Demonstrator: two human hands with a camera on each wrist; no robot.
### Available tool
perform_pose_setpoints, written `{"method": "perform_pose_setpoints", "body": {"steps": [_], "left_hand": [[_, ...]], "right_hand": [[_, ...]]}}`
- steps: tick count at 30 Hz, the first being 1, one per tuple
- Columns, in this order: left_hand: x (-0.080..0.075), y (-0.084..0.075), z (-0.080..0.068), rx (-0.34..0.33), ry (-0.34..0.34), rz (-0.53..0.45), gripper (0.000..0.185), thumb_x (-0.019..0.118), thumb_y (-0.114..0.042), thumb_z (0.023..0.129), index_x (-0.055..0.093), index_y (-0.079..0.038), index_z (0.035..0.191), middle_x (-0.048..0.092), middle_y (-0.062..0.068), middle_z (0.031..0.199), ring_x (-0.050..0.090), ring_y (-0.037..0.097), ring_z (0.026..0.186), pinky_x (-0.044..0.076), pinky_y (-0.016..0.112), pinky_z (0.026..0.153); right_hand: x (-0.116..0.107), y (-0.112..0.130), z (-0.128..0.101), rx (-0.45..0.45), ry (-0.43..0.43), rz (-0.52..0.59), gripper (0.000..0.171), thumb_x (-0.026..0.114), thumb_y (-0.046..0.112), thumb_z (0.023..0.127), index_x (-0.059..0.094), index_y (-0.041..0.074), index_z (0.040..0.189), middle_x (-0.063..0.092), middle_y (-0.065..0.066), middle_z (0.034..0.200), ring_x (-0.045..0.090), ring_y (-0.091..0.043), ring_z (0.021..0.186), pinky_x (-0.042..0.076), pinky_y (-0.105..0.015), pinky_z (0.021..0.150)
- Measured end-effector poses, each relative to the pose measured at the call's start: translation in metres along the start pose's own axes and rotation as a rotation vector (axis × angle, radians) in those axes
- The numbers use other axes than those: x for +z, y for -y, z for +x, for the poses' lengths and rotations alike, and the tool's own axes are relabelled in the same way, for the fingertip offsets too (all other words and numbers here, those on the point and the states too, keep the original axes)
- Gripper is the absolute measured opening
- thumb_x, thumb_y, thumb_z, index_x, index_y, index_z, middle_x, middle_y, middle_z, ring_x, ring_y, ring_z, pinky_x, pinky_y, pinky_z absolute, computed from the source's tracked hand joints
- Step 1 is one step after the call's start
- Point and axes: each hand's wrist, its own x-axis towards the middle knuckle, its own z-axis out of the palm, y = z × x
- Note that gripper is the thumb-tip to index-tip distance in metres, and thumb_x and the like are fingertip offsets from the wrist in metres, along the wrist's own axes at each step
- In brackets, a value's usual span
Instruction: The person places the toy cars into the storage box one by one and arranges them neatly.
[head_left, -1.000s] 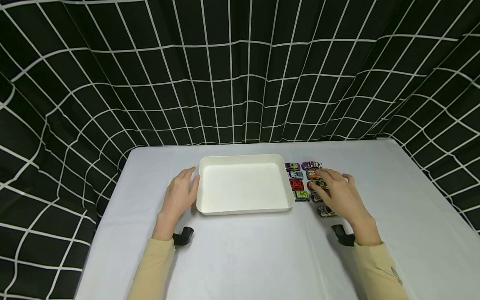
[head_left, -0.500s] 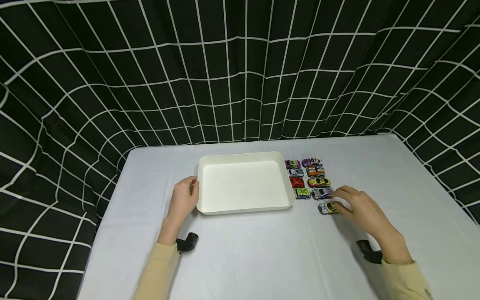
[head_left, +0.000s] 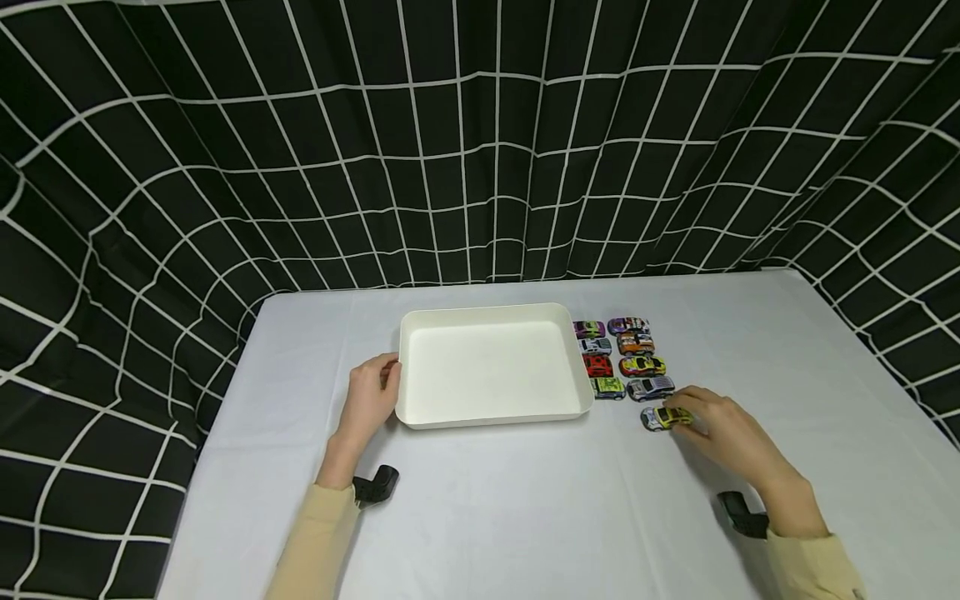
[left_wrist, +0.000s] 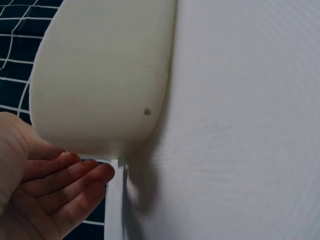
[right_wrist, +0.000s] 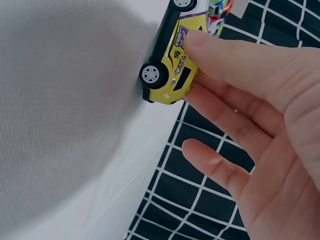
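In the head view, a yellow and white toy car (head_left: 658,418) sits on the white tablecloth, in front of the other toy cars. My right hand (head_left: 738,435) pinches its rear end between thumb and fingers. The right wrist view has the thumb (right_wrist: 200,45) pressed on the car's yellow side, with the little finger held away from it. At the white tray (head_left: 491,421), my left hand (head_left: 367,398) rests by the left wall. Its loosely bent fingers (left_wrist: 75,187) lie against the outside of that wall in the left wrist view.
Two columns of toy cars stand right of the tray, among them a red car (head_left: 597,366), an orange car (head_left: 635,342) and a grey car (head_left: 650,387). Behind the tablecloth (head_left: 525,508) hangs a black curtain (head_left: 480,183) with a white grid.
My right hand has come back and right from over the car columns and taken hold of the yellow and white toy car. My left hand's fingers have bent in at the tray's left wall.
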Motion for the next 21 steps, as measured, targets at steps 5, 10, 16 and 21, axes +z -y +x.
{"method": "perform_pose_setpoints", "body": {"steps": [5, 10, 16, 21], "left_hand": [[0.0006, 0.0007, 0.0002, -0.002, 0.001, -0.022, 0.023, 0.053, 0.000, 0.091, 0.060, 0.015, 0.107, 0.065, 0.023, 0.093, 0.065, 0.027, 0.079, 0.056, 0.033, 0.066], [0.0010, -0.0001, 0.0000, -0.009, 0.006, -0.030, 0.023, 0.054, 0.000, 0.091, 0.060, 0.014, 0.108, 0.065, 0.023, 0.093, 0.065, 0.028, 0.080, 0.056, 0.034, 0.067], [0.0020, 0.0002, 0.0001, -0.019, 0.009, -0.026, 0.023, 0.054, 0.000, 0.091, 0.060, 0.014, 0.108, 0.065, 0.023, 0.093, 0.065, 0.028, 0.080, 0.056, 0.034, 0.067], [0.0020, 0.0002, 0.0007, -0.014, 0.001, -0.028, 0.022, 0.054, 0.001, 0.091, 0.060, 0.015, 0.107, 0.065, 0.024, 0.091, 0.066, 0.028, 0.078, 0.056, 0.033, 0.065]], "right_hand": [[0.0027, -0.0013, 0.0002, -0.004, -0.017, -0.012, 0.035, 0.078, -0.006, 0.063, 0.067, 0.000, 0.095, 0.064, -0.013, 0.095, 0.062, -0.032, 0.085, 0.052, -0.047, 0.072], [0.0069, -0.0033, -0.0001, -0.017, -0.032, -0.017, 0.035, 0.079, -0.007, 0.061, 0.067, 0.000, 0.094, 0.064, -0.013, 0.093, 0.061, -0.032, 0.085, 0.051, -0.047, 0.072], [0.0100, -0.0039, -0.0010, -0.030, -0.054, -0.029, 0.037, 0.079, -0.007, 0.059, 0.067, 0.001, 0.093, 0.065, -0.012, 0.092, 0.062, -0.031, 0.081, 0.051, -0.047, 0.069], [0.0103, -0.0035, 0.0004, -0.032, -0.053, -0.038, 0.037, 0.080, -0.007, 0.059, 0.067, 0.002, 0.093, 0.065, -0.011, 0.092, 0.063, -0.030, 0.078, 0.052, -0.045, 0.067]]}}
